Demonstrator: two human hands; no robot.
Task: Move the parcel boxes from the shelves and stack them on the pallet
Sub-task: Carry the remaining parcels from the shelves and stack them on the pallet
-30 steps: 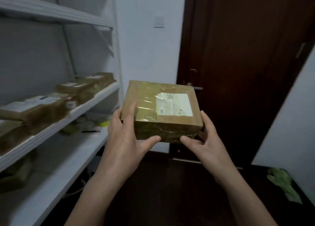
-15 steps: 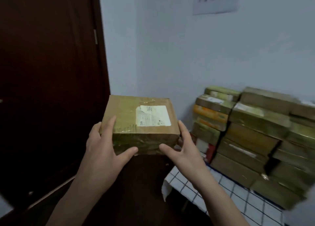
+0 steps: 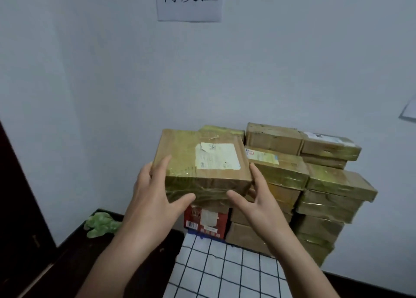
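Pale grey-white wall [image 3: 90, 72] fills the bkgd, w/ a white paper sign [image 3: 189, 3] bearing three dark characters taped high up and a 2nd sheet of paper [image 3: 409, 108] cut off at the right edge. Dark brown wooden door [image 3: 13, 196] shows at far left, dark floor [image 3: 67, 264] below it, and a small green soft lump [image 3: 101, 223] lies on the floor against the wall. Stack of brown cardboard parcel boxes [image 3: 315, 185], most wrapped in shiny yellowish tape, stands several layers high against the wall on a white cloth w/ a dark grid pattern [image 3: 225, 270]; a red printed carton [image 3: 206, 219] sits at the stack's lower left corner. Flat brown cardboard parcel box w/ a white shipping label on top [image 3: 184, 153] is held level at the stack's left front, directly above the red carton; can't tell whether its underside touches anything. Left grip [image 3: 155, 198], a bare hand, clasps the box's left near corner, fingers up its left side, thumb on the near face. Right grip [image 3: 258, 198] clasps the right near corner, thumb on the near face, fingers along the right side, close beside the neighbouring stacked box.
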